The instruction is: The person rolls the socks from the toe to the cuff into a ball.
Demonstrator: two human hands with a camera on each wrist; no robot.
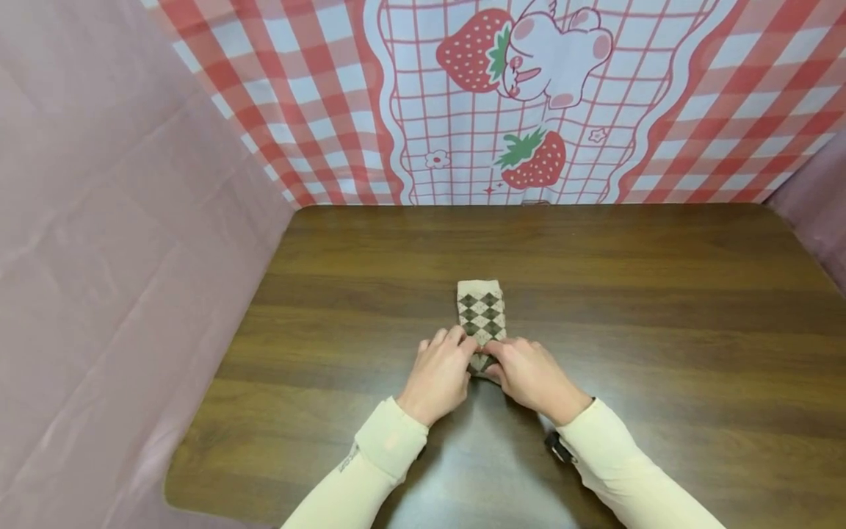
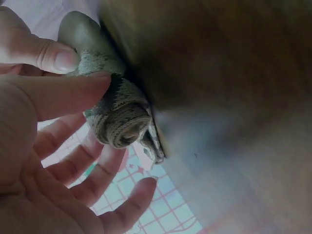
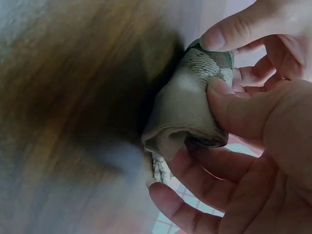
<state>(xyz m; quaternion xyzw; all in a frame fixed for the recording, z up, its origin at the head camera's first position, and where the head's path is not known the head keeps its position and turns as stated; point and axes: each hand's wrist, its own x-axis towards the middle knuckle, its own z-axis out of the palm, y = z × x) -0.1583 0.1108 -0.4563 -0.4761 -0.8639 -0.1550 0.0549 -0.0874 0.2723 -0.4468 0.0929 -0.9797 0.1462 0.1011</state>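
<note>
Though partly flat, rolled argyle sock (image 1: 482, 312) in left hand (image 1: 439, 371) and right hand (image 1: 532, 375).

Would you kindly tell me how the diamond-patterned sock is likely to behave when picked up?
The diamond-patterned sock is probably light and floppy, since it looks like thin knit fabric. Its textured weave suggests it should not be slippery. Its coiled end may loosen unless held, since no fastener shows.

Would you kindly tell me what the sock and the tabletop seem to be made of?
The sock looks like soft, matte knit fabric, perhaps cotton: stitches show in the wrist views. The tabletop looks like wood or printed laminate, satin-finished: it shows brown grain streaks and a soft glare.
</note>
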